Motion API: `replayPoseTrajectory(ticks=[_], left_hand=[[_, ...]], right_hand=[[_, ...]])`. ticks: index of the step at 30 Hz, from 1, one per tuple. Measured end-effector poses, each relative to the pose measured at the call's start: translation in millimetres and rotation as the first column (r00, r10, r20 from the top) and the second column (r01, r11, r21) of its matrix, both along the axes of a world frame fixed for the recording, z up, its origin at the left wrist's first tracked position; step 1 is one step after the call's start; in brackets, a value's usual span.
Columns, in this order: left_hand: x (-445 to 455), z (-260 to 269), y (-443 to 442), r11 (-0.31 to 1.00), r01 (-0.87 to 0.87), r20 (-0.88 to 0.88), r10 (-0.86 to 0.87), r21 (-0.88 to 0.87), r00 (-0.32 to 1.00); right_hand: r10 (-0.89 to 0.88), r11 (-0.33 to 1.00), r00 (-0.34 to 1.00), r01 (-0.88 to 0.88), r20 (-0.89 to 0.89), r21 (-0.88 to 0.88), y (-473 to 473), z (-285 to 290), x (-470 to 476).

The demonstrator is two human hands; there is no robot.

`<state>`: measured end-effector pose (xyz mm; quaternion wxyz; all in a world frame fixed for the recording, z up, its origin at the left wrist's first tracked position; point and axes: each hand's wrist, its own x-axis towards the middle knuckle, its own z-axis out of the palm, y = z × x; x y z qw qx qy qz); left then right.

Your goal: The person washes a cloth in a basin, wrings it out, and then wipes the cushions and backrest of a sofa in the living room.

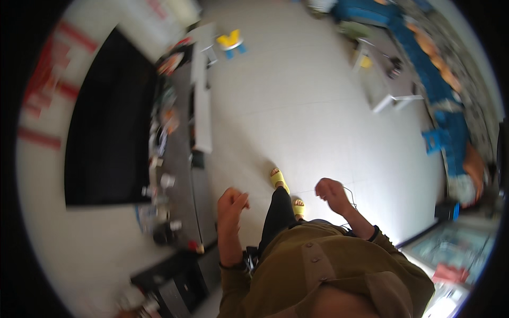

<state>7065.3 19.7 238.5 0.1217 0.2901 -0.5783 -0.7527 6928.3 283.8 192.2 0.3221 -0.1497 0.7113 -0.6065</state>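
Observation:
My left hand (231,206) hangs in the air in front of my body, beside the long TV cabinet (199,198). Its fingers are curled in, and I see nothing in them. Across from it, my right hand (332,194) is raised over the floor, also loosely fisted with no object showing. A thin dark cable (352,196) loops just beside the right wrist; its ends are hidden behind my arm and clothing. Below are my feet in yellow slippers (278,178), one ahead of the other.
A large black television (113,131) stands along the left wall behind cluttered small items. Ahead is a yellow, white and blue child's stool (232,43). To the right are a low table (387,69), a blue sofa (425,59), a blue plastic stool (433,141) and a glass-topped case (449,242).

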Motion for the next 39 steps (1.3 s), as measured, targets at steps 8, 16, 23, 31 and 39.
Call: replayPoseTrajectory(ticks=[8,16,23,31,39], left_hand=[[-161,-18,-36,0.972,0.213,0.088,-0.222,0.101,0.971],[-343,-12,-43,0.867,0.496,0.061,-0.498,0.043,0.865],[-461,-26,41,0.616,0.783,0.005,-0.786,0.086,0.618],[-533,-34,203,0.489,0.86,-0.013,-0.868,0.148,0.496],[-586,-12,298,0.544,0.828,-0.033,-0.833,0.132,0.552]], right_hand=[[-0.305,0.949,0.94,0.313,-0.155,0.033,-1,18,-96],[-0.576,0.817,0.817,0.576,-0.015,0.03,0,30,-175],[-0.808,0.577,0.556,0.813,0.192,0.076,61,18,-194],[-0.912,0.405,0.408,0.912,-0.043,0.066,187,0,-247],[-0.928,0.367,0.365,0.93,0.075,0.018,329,6,-323]])
